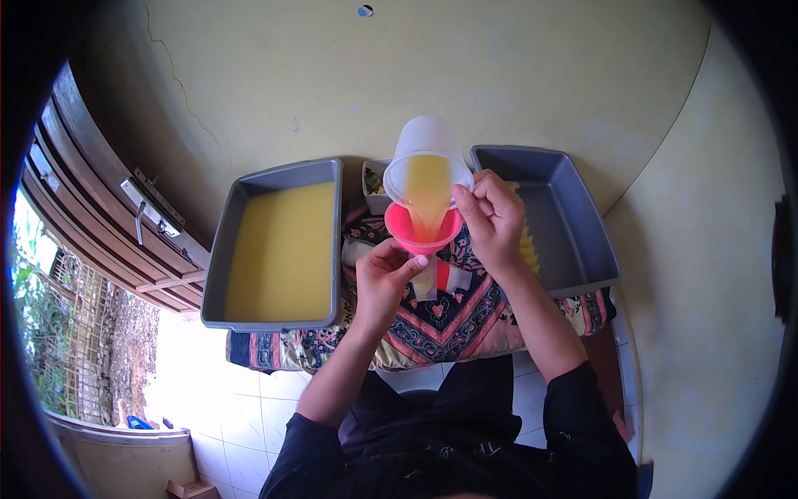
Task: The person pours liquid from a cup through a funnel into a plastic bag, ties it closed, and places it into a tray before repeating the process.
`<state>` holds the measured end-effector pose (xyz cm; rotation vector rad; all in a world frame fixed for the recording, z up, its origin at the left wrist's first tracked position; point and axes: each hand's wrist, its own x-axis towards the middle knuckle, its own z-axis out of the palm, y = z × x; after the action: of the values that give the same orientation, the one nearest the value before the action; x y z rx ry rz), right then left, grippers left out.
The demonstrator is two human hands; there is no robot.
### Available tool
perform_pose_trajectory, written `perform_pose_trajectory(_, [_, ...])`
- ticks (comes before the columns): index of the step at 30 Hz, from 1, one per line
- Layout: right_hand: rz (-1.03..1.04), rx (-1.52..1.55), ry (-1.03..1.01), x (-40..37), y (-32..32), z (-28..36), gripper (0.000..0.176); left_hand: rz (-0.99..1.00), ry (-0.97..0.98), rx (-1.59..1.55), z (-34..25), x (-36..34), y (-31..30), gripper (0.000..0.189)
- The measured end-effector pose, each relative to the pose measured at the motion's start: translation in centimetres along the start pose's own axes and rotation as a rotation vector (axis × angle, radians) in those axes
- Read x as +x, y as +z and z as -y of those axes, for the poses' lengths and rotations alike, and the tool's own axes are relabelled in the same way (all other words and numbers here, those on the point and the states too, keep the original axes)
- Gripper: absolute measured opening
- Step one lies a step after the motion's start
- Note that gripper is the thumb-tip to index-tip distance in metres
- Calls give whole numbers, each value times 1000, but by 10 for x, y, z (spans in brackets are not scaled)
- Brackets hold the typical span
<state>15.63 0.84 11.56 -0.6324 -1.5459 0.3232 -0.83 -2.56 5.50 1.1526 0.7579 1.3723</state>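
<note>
My right hand (pixel 497 223) is closed on the rim side of a translucent white plastic cup (pixel 426 135), perhaps by a handle its fingers cover. The cup is tipped toward me, and yellow liquid (pixel 428 187) runs from it into a pink funnel (pixel 399 223). The fingers of my left hand (pixel 381 279) are pinched around the funnel's lower part. Below the funnel hangs what looks like a clear plastic bag (pixel 424 287) with pale yellow content; its top is partly hidden by my fingers.
A grey tub (pixel 339 249) of yellow liquid stands at left. Another grey tub (pixel 573 224) at right has a row of yellow packets (pixel 528 249) along its left side. A small white container (pixel 374 200) sits behind the funnel. Patterned cloth (pixel 440 324) covers the table.
</note>
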Motion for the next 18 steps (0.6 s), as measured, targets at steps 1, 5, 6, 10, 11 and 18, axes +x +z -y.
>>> perform_pose_trajectory(1, [0, 12, -5, 1, 1, 1, 25, 0, -7, 0, -2, -1, 0, 20])
perform_pose_trajectory(5, [10, 0, -24, 1, 1, 3, 24, -5, 16, -25, -6, -3, 1, 20])
perform_pose_trajectory(6, [11, -4, -45, 1, 1, 2, 25, -12, 17, -7, -5, -3, -1, 20])
perform_pose_trajectory(10, [11, -32, -86, 1, 2, 2, 25, -24, 21, 5, -4, -4, -2, 19])
perform_pose_trajectory(11, [11, -32, -86, 0, 2, 2, 25, -24, 22, 5, -4, -4, -3, 19])
perform_pose_trajectory(18, [5, -56, -64, -3, 1, 0, 27, -24, 11, 4, -7, -5, -4, 19])
